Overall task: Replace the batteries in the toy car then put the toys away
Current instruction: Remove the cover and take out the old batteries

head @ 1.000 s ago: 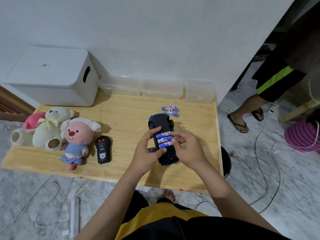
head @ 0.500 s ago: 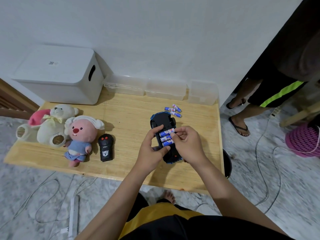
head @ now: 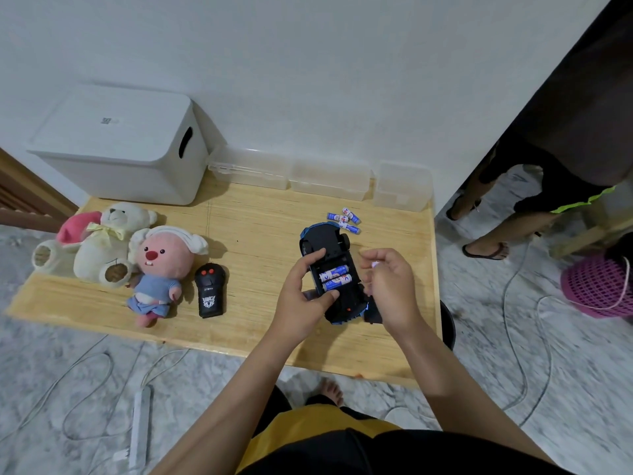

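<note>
The tabletop point(head: 260, 214) is pale matt wood; on it, a black plastic toy car point(head: 327, 241), left of it fuzzy cloth plush toys point(head: 164, 265), behind them a smooth white plastic box point(head: 116, 149).

— We've got a plain white wall point(head: 308, 63) ahead, and a low wooden table point(head: 260, 234) pushed against it.

— On the table's back edge we see a white lidded box point(head: 120, 145) and clear plastic containers point(head: 329, 180).

— Around it, grey marbled floor point(head: 565, 371), with white cables point(head: 513, 303), a power strip point(head: 138, 426) and a pink basket point(head: 596, 286) at right.
</note>
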`<state>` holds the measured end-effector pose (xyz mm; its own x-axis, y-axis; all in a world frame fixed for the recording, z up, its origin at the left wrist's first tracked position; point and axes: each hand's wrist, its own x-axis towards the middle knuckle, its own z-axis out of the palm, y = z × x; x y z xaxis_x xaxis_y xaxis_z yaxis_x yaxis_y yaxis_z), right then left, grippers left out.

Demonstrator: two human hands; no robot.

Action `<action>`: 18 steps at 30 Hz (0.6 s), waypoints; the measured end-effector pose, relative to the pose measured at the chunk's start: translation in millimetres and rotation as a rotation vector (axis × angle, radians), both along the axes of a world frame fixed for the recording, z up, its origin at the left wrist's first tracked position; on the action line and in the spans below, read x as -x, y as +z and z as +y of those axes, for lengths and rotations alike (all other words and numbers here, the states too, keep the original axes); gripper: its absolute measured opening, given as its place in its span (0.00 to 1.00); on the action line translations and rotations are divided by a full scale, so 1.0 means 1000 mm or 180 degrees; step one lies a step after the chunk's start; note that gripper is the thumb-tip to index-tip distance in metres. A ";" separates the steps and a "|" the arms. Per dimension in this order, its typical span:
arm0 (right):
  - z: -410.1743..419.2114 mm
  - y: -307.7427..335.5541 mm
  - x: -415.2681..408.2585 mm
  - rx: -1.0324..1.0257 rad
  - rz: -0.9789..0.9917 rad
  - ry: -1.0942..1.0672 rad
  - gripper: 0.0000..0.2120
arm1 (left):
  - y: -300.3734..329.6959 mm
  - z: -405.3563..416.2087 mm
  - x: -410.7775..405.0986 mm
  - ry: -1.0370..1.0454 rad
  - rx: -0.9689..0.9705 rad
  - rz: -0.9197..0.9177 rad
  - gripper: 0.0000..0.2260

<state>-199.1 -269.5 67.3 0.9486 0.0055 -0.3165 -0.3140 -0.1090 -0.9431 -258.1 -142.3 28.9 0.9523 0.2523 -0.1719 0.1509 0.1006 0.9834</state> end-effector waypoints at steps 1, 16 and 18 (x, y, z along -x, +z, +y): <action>-0.002 0.000 -0.001 0.0079 0.0157 0.0115 0.15 | -0.001 0.000 0.000 0.0003 -0.0017 -0.0010 0.30; 0.005 -0.011 0.011 0.1072 -0.0110 0.0659 0.13 | -0.006 -0.002 0.000 0.0128 -0.0250 -0.0024 0.31; 0.007 -0.014 0.012 0.1066 -0.0110 0.0599 0.12 | -0.007 -0.003 0.000 0.0128 -0.0269 -0.0025 0.31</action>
<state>-211.5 -262.8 53.5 0.9510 0.0823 -0.2980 -0.2277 -0.4657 -0.8552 -257.7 -145.7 21.6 0.9423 0.3038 -0.1410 0.1407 0.0229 0.9898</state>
